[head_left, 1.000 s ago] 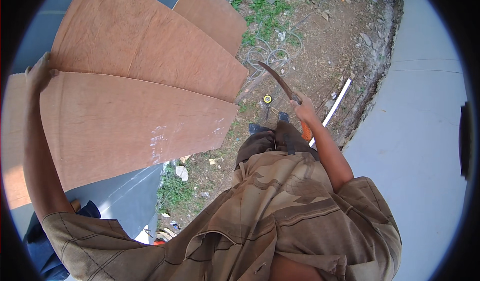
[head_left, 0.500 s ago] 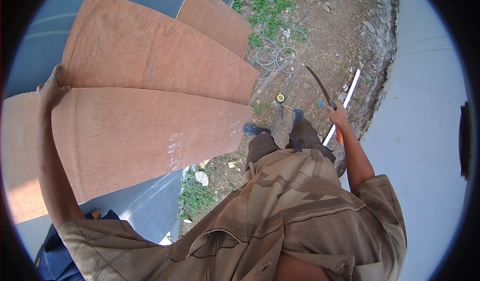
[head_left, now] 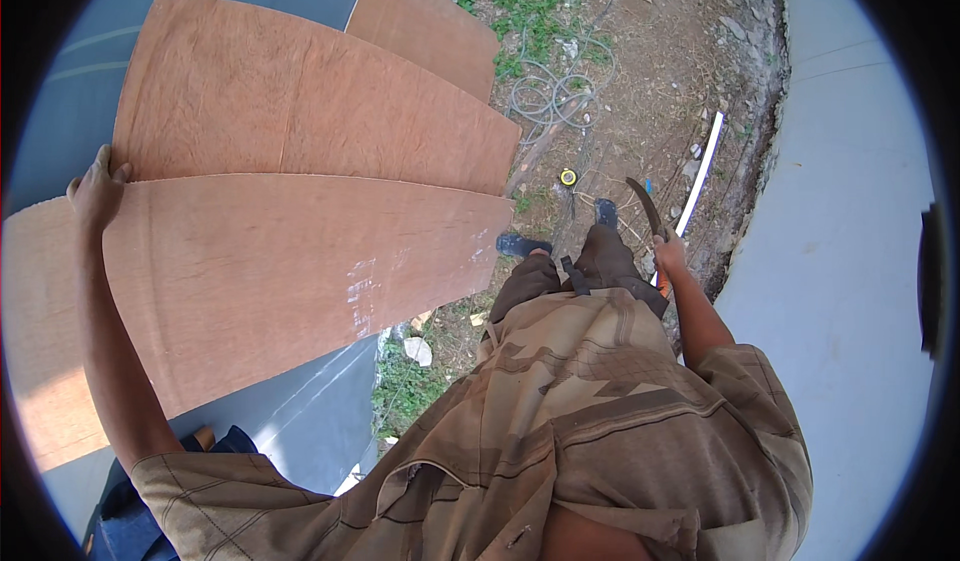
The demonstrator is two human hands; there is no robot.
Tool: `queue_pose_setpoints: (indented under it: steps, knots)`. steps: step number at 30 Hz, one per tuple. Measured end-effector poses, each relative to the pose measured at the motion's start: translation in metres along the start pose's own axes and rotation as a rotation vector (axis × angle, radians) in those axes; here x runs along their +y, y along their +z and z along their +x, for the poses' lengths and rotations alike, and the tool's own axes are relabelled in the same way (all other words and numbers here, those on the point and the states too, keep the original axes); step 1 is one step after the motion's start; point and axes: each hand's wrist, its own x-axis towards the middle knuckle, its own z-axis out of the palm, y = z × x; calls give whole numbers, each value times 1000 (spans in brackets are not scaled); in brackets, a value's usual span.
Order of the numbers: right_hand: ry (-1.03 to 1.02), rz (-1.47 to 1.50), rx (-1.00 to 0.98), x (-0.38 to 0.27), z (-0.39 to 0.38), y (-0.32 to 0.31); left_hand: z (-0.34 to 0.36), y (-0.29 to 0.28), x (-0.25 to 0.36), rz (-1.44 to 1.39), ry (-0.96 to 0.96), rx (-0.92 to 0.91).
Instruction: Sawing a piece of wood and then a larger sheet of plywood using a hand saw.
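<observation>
My left hand (head_left: 98,189) grips the left end of a large reddish-brown plywood panel (head_left: 250,256), where it overlaps a second curved plywood panel (head_left: 235,101). My right hand (head_left: 668,254), low beside my right leg, is closed on the handle of a curved, dark-bladed saw (head_left: 646,203), its tip angled up and left; some orange shows under the hand. A long white strip (head_left: 705,171) lies on the ground beside the saw. A small yellow tape measure (head_left: 568,177) lies beyond my feet.
A third plywood piece (head_left: 425,21) sits behind the others on a grey-blue surface (head_left: 85,101). Coiled grey cable (head_left: 550,96) lies on dirt (head_left: 660,71) with weeds and rubble. A pale concrete surface (head_left: 820,231) borders the right; dark blue fabric (head_left: 140,511) is at lower left.
My right hand has moved down and outward, bringing the saw closer to my right leg. My left hand stays on the panel's end, sitting lower in view. My feet are more visible.
</observation>
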Motion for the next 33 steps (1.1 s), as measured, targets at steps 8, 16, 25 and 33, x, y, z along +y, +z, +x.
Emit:
queue_pose_setpoints:
  steps: [8,16,25,33]
  knots:
    - [-173,70,-35,-61,-6,-21,2,-3,2,-96,33,46]
    - [-42,239,-125,-93,-11,-30,20,20,-21,-45,23,-24]
    - [320,770,-365,-100,-6,-19,4,10,-13,-36,65,5]
    - [382,588,-490,-115,-9,15,-5,9,-12,-42,105,58]
